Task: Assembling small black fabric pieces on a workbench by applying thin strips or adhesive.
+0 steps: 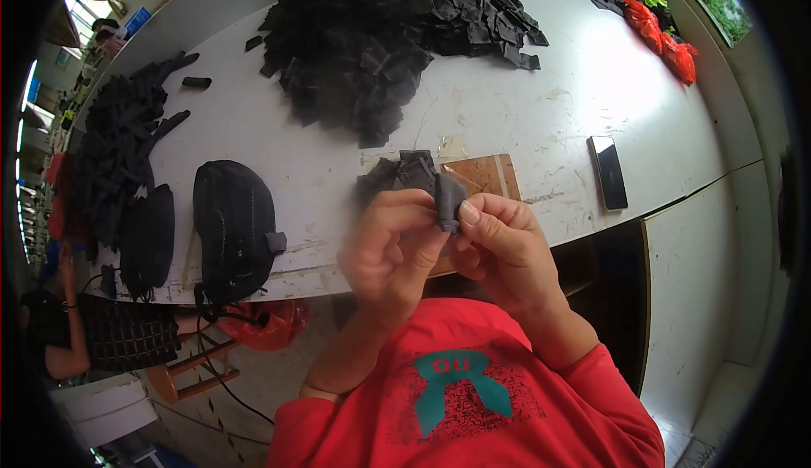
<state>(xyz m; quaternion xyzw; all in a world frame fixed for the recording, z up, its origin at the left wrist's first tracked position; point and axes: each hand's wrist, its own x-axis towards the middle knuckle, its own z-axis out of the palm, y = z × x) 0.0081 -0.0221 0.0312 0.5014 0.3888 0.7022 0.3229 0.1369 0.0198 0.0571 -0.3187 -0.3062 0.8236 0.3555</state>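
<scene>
Both hands work on a dark grey cloth piece (449, 196), which is held upright over the near edge of the white table (557, 105), in front of the red shirt (460, 333). The left hand (387, 244), slightly blurred, grips the piece from its left side between thumb and fingers; the right hand (507, 240) pinches its lower right edge between thumb and forefinger. Just beyond the hands lie a few dark scraps (414, 164) and, beside them, a brown board (486, 174). A phone (608, 172) rests to the right. To the left lie a black pouch (235, 223) and a pile of dark rolls (118, 147); a large heap of black pieces (363, 46) covers the table's far part.
</scene>
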